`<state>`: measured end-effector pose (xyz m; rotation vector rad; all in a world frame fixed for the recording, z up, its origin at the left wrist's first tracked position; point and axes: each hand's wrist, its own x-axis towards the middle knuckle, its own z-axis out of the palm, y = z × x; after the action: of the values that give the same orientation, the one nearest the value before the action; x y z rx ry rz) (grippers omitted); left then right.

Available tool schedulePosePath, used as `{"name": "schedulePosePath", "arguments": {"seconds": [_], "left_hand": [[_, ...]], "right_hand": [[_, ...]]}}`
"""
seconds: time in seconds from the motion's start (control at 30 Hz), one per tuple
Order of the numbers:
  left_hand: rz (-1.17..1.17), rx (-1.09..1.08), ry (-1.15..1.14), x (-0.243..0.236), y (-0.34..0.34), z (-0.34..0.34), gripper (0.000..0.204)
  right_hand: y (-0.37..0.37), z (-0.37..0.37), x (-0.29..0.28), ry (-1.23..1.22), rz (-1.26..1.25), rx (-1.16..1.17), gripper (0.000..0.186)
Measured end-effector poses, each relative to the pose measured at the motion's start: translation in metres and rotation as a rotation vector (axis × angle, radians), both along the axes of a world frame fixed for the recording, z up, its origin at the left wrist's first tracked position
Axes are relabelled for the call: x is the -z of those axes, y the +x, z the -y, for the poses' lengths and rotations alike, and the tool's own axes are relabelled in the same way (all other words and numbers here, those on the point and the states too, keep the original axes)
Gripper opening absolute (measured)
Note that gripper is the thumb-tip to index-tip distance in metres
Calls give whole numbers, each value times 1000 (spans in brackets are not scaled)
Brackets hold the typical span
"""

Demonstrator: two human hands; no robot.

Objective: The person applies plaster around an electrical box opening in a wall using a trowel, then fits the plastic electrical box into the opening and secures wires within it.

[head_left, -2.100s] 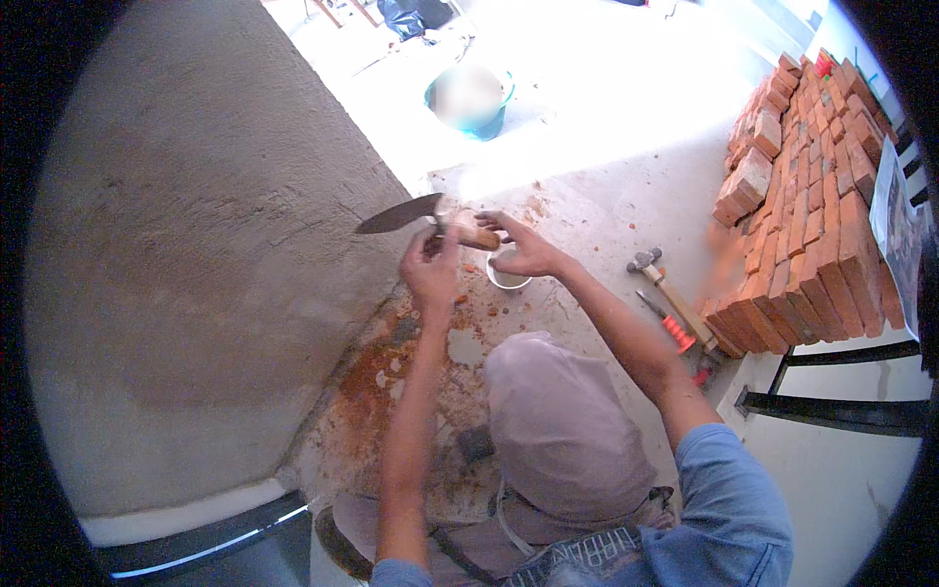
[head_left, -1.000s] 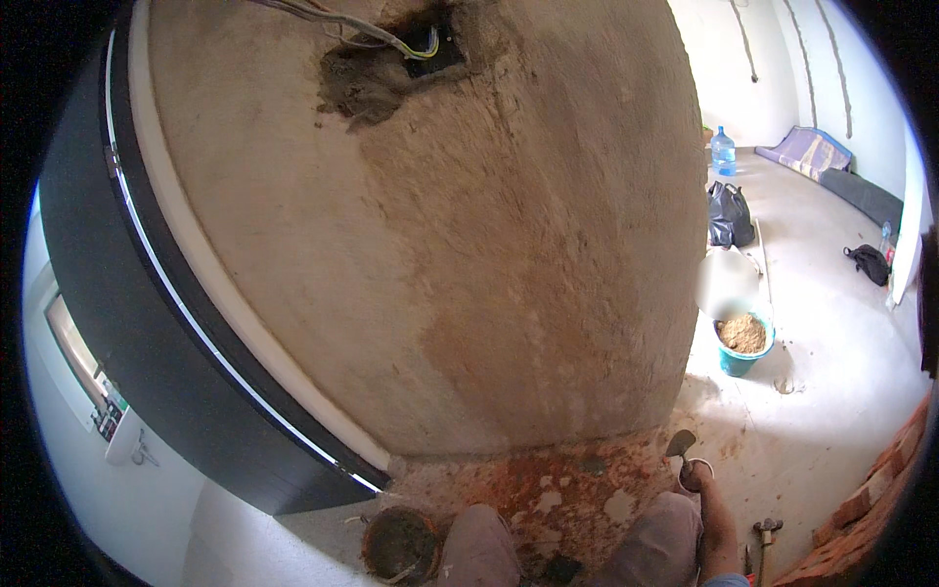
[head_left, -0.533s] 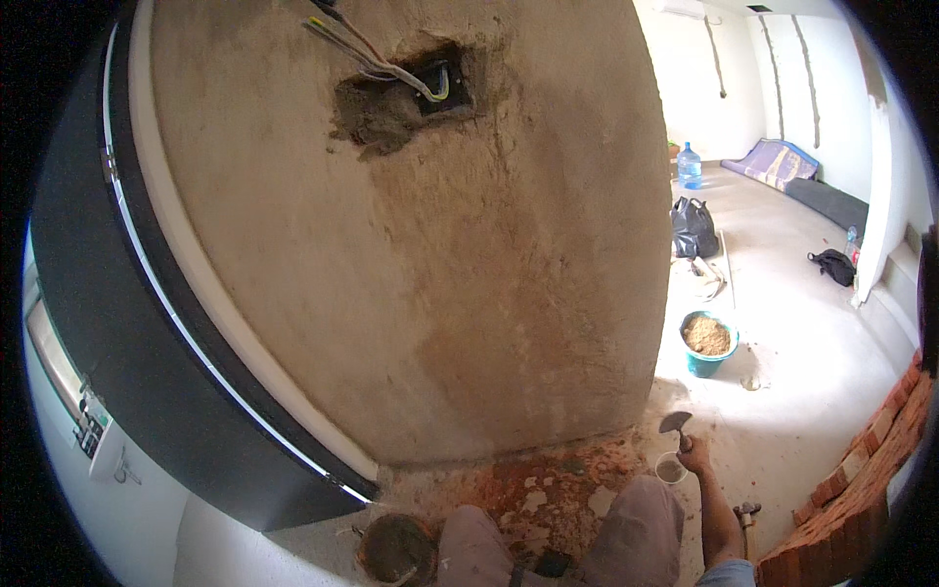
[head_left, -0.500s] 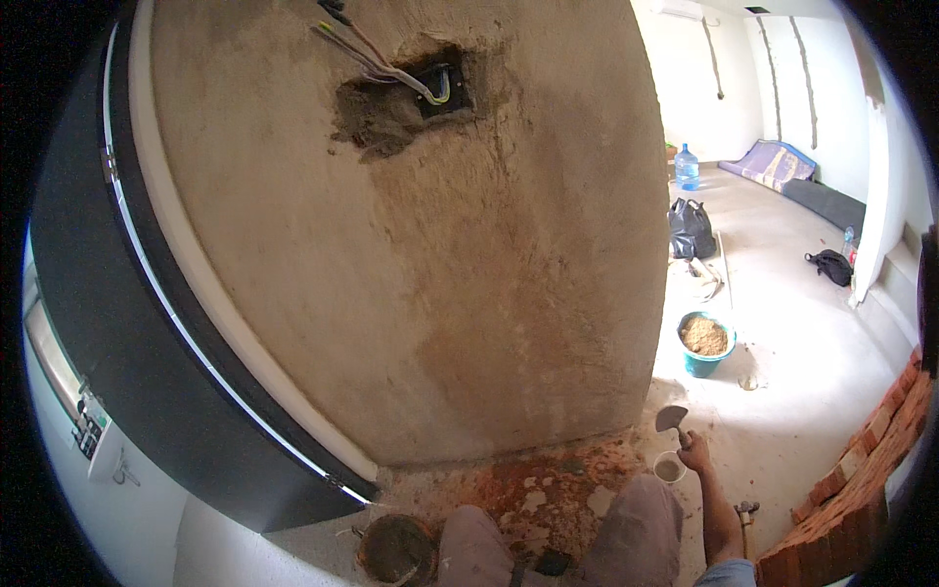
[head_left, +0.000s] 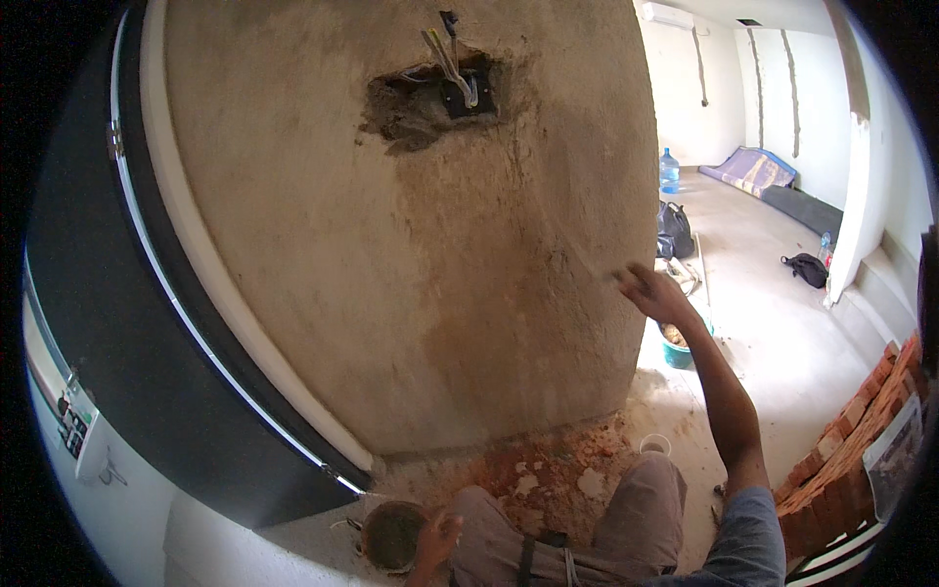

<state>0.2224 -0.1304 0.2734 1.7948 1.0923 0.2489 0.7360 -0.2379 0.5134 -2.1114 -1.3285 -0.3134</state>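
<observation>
My right hand [head_left: 649, 293] is raised in front of the wall's right edge, its fingers closed. The trowel it grips is turned so that little of it shows, a small dark bit at the fingertips. A faint pale streak crosses the plastered wall [head_left: 391, 313] just beyond it. Low at the left, my left hand [head_left: 440, 536] hovers at the right rim of a bucket [head_left: 393, 536] with grey-green contents; its fingers are loosely bent and apart, nothing visible in them. A white cup [head_left: 669, 443] stands on the floor by my right knee, partly hidden by it.
Wires [head_left: 452, 68] stick out of an electrical box in a hole high on the wall. A teal bucket of sand [head_left: 677, 354] stands behind my right forearm. Stacked bricks [head_left: 851, 440] are at the right, a dark door panel [head_left: 176, 391] at the left.
My right hand has risen from beside the white cup to the wall's right edge, and the trowel's blade no longer shows flat. My left hand has come into view by the bucket.
</observation>
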Motion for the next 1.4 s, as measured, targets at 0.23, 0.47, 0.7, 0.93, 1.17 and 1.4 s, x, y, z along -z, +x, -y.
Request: {"name": "schedulePosePath", "arguments": {"seconds": [0.23, 0.47, 0.7, 0.93, 1.17, 1.4], "left_hand": [[-132, 178, 741, 152, -4, 14, 55], [-125, 64, 561, 190, -7, 34, 59], [-144, -16, 646, 217, -12, 33, 54], [-188, 37, 588, 179, -1, 35, 52], [-334, 20, 600, 203, -14, 4, 71], [-123, -68, 201, 202, 11, -21, 99]], "right_hand": [[-101, -144, -141, 225, 32, -300, 56], [-99, -162, -170, 161, 100, -252, 54], [-83, -124, -172, 188, 85, -217, 52], [-27, -90, -189, 99, 128, -207, 49], [-5, -55, -242, 32, 479, -20, 37], [3, -28, -284, -54, 713, 85, 43]]}}
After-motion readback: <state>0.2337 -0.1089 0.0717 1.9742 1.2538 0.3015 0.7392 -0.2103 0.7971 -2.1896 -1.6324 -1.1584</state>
